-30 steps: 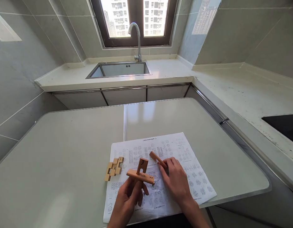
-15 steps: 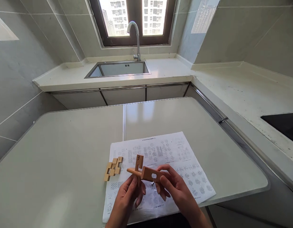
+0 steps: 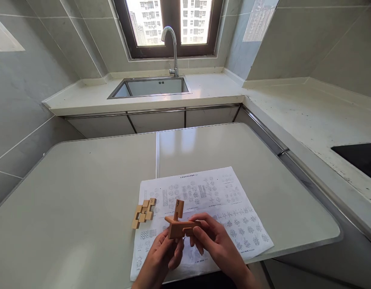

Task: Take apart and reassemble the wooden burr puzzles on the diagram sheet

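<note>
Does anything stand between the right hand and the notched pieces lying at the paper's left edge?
Yes: in this view, the held wooden pieces cross the direct line from the right hand to the notched pieces, with the left hand just below.

Slotted brown wooden bars [image 3: 177, 230] are above a rectangular white paper sheet [image 3: 239, 204], right of notched tan wooden blocks [image 3: 141, 218]

Brown wooden pieces [image 3: 177, 230] crossed together, numbered piece [image 3: 180, 206] jutting upward.
</note>
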The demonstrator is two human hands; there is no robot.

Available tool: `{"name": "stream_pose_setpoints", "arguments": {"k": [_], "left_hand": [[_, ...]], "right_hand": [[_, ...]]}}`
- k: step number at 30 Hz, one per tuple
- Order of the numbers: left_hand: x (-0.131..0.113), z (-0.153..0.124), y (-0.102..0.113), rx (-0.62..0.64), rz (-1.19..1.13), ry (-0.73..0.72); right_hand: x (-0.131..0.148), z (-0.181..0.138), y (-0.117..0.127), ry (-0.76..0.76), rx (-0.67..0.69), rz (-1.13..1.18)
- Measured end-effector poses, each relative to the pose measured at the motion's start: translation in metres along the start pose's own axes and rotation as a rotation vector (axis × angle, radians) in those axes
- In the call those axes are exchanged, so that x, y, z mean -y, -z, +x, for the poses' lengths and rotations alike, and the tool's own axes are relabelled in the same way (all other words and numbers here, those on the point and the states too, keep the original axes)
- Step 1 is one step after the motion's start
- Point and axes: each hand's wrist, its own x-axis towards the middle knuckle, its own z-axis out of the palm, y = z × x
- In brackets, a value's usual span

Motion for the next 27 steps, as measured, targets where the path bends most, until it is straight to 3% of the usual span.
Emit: {"name": "stream_pose_setpoints", "arguments": {"k": [7, 12, 27], "left_hand": [[-0.011, -0.006, 0.002, 0.162, 0.228, -0.031], [-0.021, -0.013, 0.005, 0.272, 0.24, 0.08], [-0.016, -0.015, -0.001, 0.282, 0.343, 0.133]], "right_hand": [[-0.004, -0.001, -0.003, -0.062, 0.006, 0.07], [-0.007, -0.002, 0.001, -0.104, 0.05, 0.087], [-0.011, -0.005, -0.004, -0.093, -0.085, 0.191]]}}
